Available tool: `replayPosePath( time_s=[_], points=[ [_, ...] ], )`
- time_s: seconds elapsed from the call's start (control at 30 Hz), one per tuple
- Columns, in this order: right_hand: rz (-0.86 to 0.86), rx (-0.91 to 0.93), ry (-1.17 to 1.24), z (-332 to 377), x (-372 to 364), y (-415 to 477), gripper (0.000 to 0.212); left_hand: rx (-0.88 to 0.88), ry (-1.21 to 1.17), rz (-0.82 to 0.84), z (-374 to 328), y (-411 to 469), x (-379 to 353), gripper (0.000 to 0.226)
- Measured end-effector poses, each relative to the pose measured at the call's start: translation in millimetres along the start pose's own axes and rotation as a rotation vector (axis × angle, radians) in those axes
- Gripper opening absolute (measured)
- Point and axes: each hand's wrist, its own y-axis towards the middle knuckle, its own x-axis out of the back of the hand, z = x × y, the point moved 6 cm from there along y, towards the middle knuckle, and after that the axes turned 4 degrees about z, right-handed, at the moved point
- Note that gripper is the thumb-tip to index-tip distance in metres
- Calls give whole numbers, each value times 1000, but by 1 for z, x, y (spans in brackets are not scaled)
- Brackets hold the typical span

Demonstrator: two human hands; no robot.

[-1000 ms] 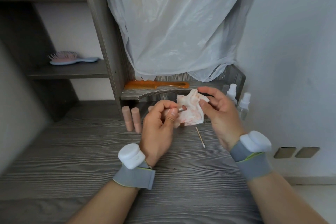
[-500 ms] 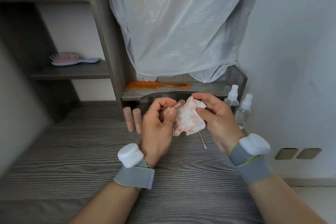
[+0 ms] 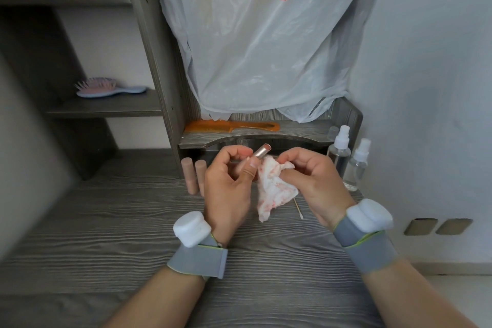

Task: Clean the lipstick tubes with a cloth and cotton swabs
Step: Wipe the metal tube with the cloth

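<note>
My left hand (image 3: 229,184) pinches an open lipstick tube (image 3: 262,152) between thumb and fingers, its metal end pointing up and to the right. Just right of it, my right hand (image 3: 314,181) pinches a white cloth (image 3: 274,189) stained pink, which hangs down between both hands. The cloth's top edge sits beside the tube, just below its metal end. A cotton swab (image 3: 298,208) lies on the desk under my right hand. Two pink lipstick tubes (image 3: 193,176) stand upright on the desk left of my left hand.
Two clear spray bottles (image 3: 346,160) stand at the right by the wall. An orange comb (image 3: 231,125) lies on the low shelf behind my hands, under a hanging plastic bag (image 3: 261,42). A hairbrush (image 3: 109,86) rests on a left shelf. The grey wooden desk (image 3: 106,234) stretches toward me.
Both hands have risen slightly. The tube's metal end has come out of the cloth and now points up, and the cloth hangs lower from my right hand.
</note>
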Motion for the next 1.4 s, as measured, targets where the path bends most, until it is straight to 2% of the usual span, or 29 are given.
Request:
replayPosePath(
  time_s=[0.1,0.3,0.43,0.53,0.67,0.73,0.83,1.13,1.4],
  points=[
    [-3,-3,-11,-1,-3,-1,25,-1,1,30,-1,-2,-3,15],
    [-163,0,-27,-6,7,0,16,28,-70,142,-2,-5,-10,24],
    [-165,-44,-17,-10,7,1,12,10,-18,106,-3,-5,-8,30],
    [-136,-69,57,-14,2,2,15,-32,65,67,-5,-4,-5,32],
    [-95,-104,180,-18,-2,2,36,-94,120,76,-11,-8,-6,34],
    [-85,-114,232,-19,-3,2,39,-135,136,71,-13,-9,-6,36],
    [-97,-120,288,-20,-2,3,37,-139,137,69,-12,-8,-6,34],
    [-101,-90,279,-17,0,3,32,6,48,173,-3,-6,-12,29],
    [-166,-47,280,-11,6,3,15,48,20,180,-5,-6,-12,29]
  ],
)
